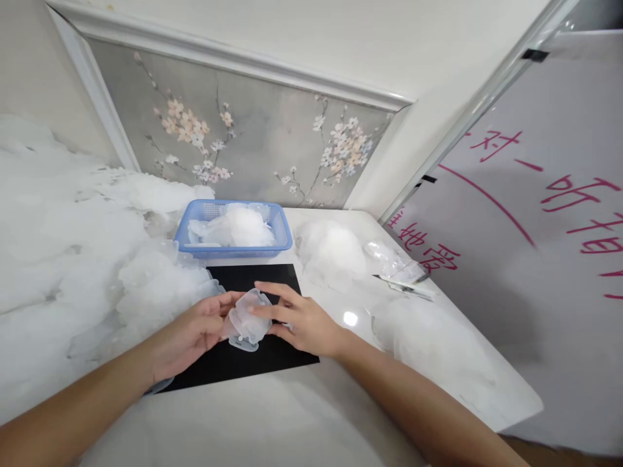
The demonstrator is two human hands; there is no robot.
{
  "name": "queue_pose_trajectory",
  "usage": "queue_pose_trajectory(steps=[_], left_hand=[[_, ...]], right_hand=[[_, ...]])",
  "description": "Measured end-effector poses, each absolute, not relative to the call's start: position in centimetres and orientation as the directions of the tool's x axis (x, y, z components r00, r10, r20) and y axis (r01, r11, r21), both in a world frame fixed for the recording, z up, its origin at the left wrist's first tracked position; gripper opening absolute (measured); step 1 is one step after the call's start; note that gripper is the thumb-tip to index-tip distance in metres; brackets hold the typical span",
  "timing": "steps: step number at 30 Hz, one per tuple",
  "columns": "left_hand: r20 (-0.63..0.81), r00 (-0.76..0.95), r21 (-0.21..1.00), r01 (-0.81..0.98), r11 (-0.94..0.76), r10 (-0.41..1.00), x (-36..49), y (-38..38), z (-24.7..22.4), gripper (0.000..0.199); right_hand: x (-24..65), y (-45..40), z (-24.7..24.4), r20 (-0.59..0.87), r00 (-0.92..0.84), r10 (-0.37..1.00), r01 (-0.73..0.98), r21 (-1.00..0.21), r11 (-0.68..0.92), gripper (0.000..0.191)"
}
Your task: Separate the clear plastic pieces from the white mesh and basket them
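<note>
Over a black mat, my left hand is closed on a small stack of thin, frosted translucent plastic pieces with rounded corners. My right hand grips the same pieces from the other side, its fingers lying over and beside them. The pieces overlap unevenly, and one juts out at the bottom. Just beyond the mat stands a blue plastic basket holding more of these translucent pieces. A large heap of similar pieces spreads to the left, reaching the mat's edge.
Another pile of translucent pieces lies right of the basket. Beside it are a clear plastic bag and a slim white tool with a dark tip. More pieces lie toward the right table edge. A whiteboard stands at the right.
</note>
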State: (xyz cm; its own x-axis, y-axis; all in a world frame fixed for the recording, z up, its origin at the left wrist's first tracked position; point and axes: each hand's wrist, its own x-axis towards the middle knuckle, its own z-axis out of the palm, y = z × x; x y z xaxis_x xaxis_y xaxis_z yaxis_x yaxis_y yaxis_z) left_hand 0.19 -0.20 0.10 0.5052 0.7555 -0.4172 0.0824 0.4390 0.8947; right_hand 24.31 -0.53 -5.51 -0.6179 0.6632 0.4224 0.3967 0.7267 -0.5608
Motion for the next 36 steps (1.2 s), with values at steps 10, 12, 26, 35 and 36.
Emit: queue_pose_trajectory(steps=[10, 12, 26, 35, 36], left_hand=[[-0.443, 0.4, 0.896, 0.189, 0.401, 0.802, 0.5, -0.4, -0.4, 0.064], [-0.429, 0.408, 0.903, 0.166, 0.396, 0.806, 0.6, -0.4, -0.5, 0.059], [-0.302, 0.383, 0.9, -0.188, 0.393, 0.873, 0.6, 0.0, -0.8, 0.042], [-0.271, 0.437, 0.867, -0.276, 0.414, 0.858, 0.7, -0.3, -0.5, 0.046], [-0.261, 0.452, 0.868, -0.277, 0.412, 0.853, 0.8, -0.5, -0.6, 0.046]], right_hand=[[24.5, -0.5, -4.1, 0.189, -0.234, 0.954, 0.163, -0.96, 0.23, 0.02], [24.6, -0.3, -4.0, 0.067, -0.167, 0.984, 0.028, -0.997, 0.072, 0.027], [24.9, 0.8, -3.7, -0.177, -0.101, 0.979, -0.203, -0.96, -0.194, 0.031], [24.7, -0.1, -4.5, 0.315, -0.17, 0.934, 0.419, -0.835, 0.358, 0.029], [24.5, -0.3, -4.6, 0.39, -0.246, 0.887, 0.471, -0.752, 0.461, 0.018]])
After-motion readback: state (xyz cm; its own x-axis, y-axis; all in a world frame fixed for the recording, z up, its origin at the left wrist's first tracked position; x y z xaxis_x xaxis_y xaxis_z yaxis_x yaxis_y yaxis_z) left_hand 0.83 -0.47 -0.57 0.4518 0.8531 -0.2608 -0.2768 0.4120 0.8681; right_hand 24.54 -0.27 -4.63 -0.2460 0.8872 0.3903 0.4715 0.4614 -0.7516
